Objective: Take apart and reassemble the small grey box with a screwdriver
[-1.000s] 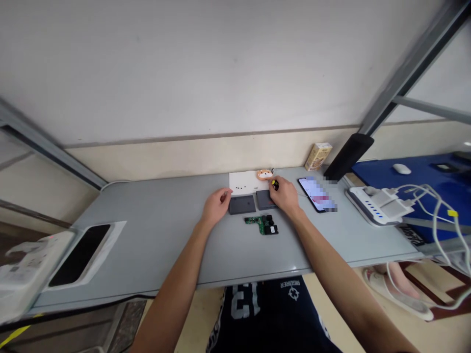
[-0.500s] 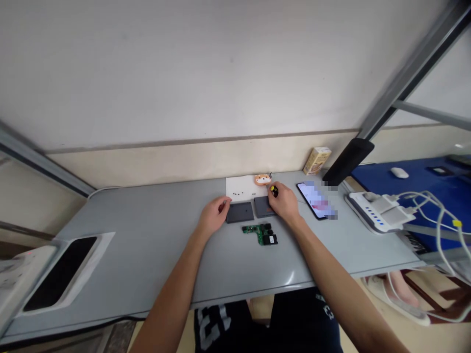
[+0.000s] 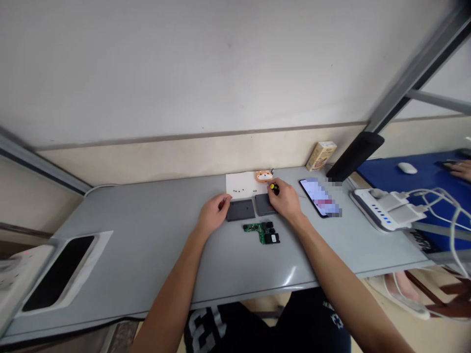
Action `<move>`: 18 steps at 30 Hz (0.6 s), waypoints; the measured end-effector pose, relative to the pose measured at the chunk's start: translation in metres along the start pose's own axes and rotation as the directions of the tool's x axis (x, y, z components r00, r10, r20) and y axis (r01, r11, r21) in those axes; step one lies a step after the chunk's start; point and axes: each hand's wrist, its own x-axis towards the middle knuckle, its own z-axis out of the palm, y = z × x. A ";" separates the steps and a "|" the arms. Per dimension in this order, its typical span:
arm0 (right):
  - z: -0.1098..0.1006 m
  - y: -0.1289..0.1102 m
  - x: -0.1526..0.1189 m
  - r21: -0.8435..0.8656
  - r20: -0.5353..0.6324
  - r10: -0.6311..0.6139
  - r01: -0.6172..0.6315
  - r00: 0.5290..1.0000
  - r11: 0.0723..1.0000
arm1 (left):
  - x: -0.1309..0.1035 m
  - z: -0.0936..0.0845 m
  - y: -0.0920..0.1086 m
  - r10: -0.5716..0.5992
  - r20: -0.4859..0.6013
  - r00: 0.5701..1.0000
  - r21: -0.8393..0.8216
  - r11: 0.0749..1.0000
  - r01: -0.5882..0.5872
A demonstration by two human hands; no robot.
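My right hand (image 3: pixel 284 197) is closed around a small screwdriver (image 3: pixel 274 187) with a yellow-and-black end, over a dark grey case half (image 3: pixel 264 205) that it partly covers. Beside the left edge of a second dark grey case half (image 3: pixel 241 210), my left hand (image 3: pixel 214 213) has its thumb and fingertips pinched together; what they hold, if anything, is too small to make out. A green circuit board (image 3: pixel 259 230) with black connectors lies nearer to me. Behind the case halves, several tiny dark screws (image 3: pixel 238 190) rest on a white paper sheet (image 3: pixel 239 181).
An orange-and-white animal-face item (image 3: pixel 264 175) sits on the paper. To the right are a lit phone (image 3: pixel 318 196), a small carton (image 3: pixel 321 156), a black cylinder (image 3: pixel 355 156) and a power strip (image 3: pixel 380 211) with cables. A dark phone (image 3: pixel 61 272) lies left. Another person's hand (image 3: pixel 461 170) shows far right.
The view has shifted slightly. Both my hands stay in nearly the same places over the case halves. Another person's hand has come into view at the far right.
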 end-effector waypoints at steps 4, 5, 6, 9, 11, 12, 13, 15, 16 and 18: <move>0.002 -0.003 -0.001 -0.094 0.036 -0.075 0.078 0.997 0.992 | -0.002 -0.002 0.005 -0.010 0.025 1.000 0.004 1.000 0.010; 0.002 -0.004 -0.001 -0.120 0.040 -0.088 0.093 0.995 0.988 | -0.002 -0.002 0.006 -0.010 0.032 0.999 0.010 1.000 0.009; 0.002 -0.004 -0.001 -0.140 0.043 -0.097 0.103 0.994 0.985 | -0.003 -0.002 0.006 -0.010 0.038 0.999 0.015 1.000 0.009; 0.002 -0.005 -0.001 -0.162 0.052 -0.099 0.106 0.994 0.981 | -0.003 -0.003 0.008 -0.016 0.042 0.999 0.018 1.000 0.016; 0.002 -0.005 -0.001 -0.153 0.050 -0.095 0.101 0.994 0.983 | -0.003 -0.003 0.009 -0.018 0.042 0.999 0.022 1.000 0.017; 0.002 -0.005 -0.001 -0.149 0.048 -0.092 0.098 0.995 0.984 | -0.003 -0.003 0.009 -0.017 0.040 0.999 0.026 1.000 0.016; 0.002 -0.004 -0.001 -0.145 0.044 -0.088 0.094 0.995 0.985 | -0.003 -0.003 0.009 -0.015 0.038 0.999 0.030 0.999 0.014; 0.002 -0.004 -0.001 -0.142 0.043 -0.085 0.090 0.995 0.986 | -0.003 -0.003 0.009 -0.012 0.037 0.999 0.037 0.999 0.010; 0.002 -0.003 -0.001 -0.141 0.046 -0.086 0.092 0.995 0.986 | -0.003 -0.003 0.009 -0.013 0.036 0.999 0.038 0.999 0.011; 0.002 -0.003 -0.001 -0.140 0.052 -0.095 0.102 0.994 0.985 | -0.003 -0.002 0.008 -0.013 0.035 0.999 0.041 0.999 0.012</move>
